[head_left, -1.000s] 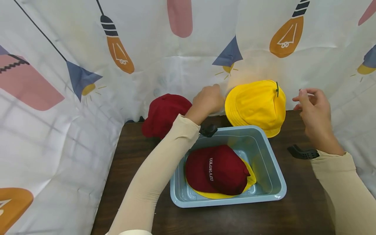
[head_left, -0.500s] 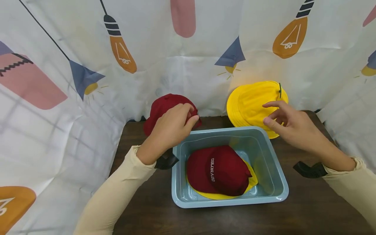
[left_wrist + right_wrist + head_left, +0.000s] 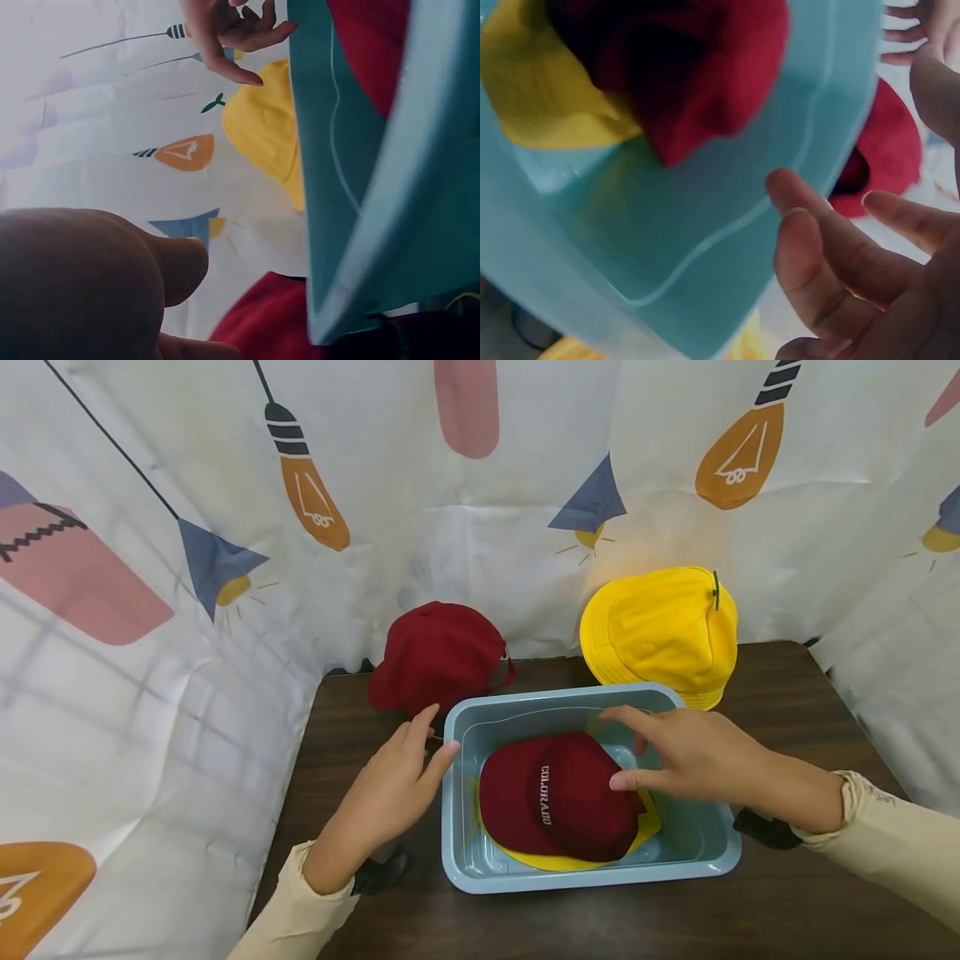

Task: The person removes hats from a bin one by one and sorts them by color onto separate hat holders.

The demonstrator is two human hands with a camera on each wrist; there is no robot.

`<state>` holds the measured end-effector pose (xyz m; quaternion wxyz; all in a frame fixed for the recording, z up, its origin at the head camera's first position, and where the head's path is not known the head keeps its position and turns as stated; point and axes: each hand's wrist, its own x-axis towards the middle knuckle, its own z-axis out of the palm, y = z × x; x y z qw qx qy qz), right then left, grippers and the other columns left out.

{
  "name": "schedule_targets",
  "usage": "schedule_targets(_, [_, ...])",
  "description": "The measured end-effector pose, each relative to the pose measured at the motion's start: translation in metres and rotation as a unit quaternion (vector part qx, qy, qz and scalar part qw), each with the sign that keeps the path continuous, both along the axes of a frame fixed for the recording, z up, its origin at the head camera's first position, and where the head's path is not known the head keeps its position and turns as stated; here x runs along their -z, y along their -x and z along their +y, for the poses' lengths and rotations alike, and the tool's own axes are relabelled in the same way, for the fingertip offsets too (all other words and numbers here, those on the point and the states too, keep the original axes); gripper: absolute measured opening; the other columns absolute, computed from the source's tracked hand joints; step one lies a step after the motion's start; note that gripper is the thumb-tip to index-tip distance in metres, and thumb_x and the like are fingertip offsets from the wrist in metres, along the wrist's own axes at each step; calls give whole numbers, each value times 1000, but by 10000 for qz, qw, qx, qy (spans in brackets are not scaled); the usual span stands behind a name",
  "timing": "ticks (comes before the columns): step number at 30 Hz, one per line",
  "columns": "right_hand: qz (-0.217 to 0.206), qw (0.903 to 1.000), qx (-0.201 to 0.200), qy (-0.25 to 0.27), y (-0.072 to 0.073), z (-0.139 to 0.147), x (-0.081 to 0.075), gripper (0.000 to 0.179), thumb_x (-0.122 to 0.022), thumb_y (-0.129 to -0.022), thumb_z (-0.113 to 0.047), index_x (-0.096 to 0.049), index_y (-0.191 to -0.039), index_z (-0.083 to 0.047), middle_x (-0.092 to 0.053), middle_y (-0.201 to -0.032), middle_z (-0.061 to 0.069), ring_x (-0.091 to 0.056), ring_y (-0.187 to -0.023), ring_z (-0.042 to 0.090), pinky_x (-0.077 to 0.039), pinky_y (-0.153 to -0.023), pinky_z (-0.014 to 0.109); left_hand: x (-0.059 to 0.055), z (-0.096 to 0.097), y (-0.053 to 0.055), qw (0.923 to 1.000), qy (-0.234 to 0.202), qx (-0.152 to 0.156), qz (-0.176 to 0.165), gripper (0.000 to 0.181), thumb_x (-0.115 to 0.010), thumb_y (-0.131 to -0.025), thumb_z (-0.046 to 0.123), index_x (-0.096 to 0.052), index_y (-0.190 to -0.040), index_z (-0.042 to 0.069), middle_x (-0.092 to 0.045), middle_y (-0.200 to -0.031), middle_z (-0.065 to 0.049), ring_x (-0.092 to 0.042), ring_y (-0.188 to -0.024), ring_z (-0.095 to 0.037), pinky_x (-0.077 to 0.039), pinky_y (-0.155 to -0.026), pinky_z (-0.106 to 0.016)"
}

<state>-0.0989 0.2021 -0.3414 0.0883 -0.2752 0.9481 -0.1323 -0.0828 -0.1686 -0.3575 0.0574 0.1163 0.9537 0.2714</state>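
Note:
A light blue plastic basin stands on the table. Inside it a dark red baseball cap marked COLORADO lies on top of a yellow hat, most of which is hidden. My right hand is over the basin's right side, fingers spread, thumb tip overlapping the cap in the head view. At the basin's left rim is my left hand, its thumb and fingers apart with nothing between them. In the right wrist view, the right fingers are loosely bent and hold nothing.
Behind the basin at left sits another dark red cap. A yellow bucket hat with a green sprout lies behind it at right. The dark wooden table backs onto a white printed cloth.
My left hand has come back from behind the basin, past the rear red cap, to its left rim. The right hand has moved from beside the yellow bucket hat to over the basin.

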Motion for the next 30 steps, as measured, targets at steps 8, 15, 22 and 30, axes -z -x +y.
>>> schedule_targets(8, [-399,9960,-453,-652,-5,-13,12,84,-68,-79,-76,-51,-145,-27,-51,-61,-16,-43,-52,3,-38,-46,23,31,-5,-15,9932,-758,-61,-886,82,-53,-105,48,-9,-165,14,-53,-150,-16,-61,-129,-33,-50,-105,-58])
schedule_targets(15, [-804,9883,-581,-1159,-5,-21,17,91,-82,-71,-67,-52,-142,-18,-68,-79,-6,-56,-65,11,-48,-59,32,51,0,-17,9843,-1325,-53,-1163,86,-53,-105,45,1,-166,17,-44,-158,-17,-63,-127,-35,-56,-96,-54])
schedule_targets(22, [-910,9874,-613,-1143,-6,-26,24,81,-92,-70,-45,-52,-133,-15,-69,-82,-2,-59,-66,16,-53,-58,35,63,5,-19,9781,-1638,-114,-1280,81,-47,-106,48,6,-165,28,-33,-165,-15,-59,-130,-42,-60,-85,-52])
schedule_targets(30, [51,9908,-1173,-676,-6,-26,29,36,-86,-82,-33,-62,-103,-17,-62,-68,-10,-50,-57,5,-44,-53,25,67,7,-23,9752,-1850,-166,-1200,77,-48,-107,42,3,-164,34,-34,-165,-12,-61,-127,-40,-61,-85,-52])
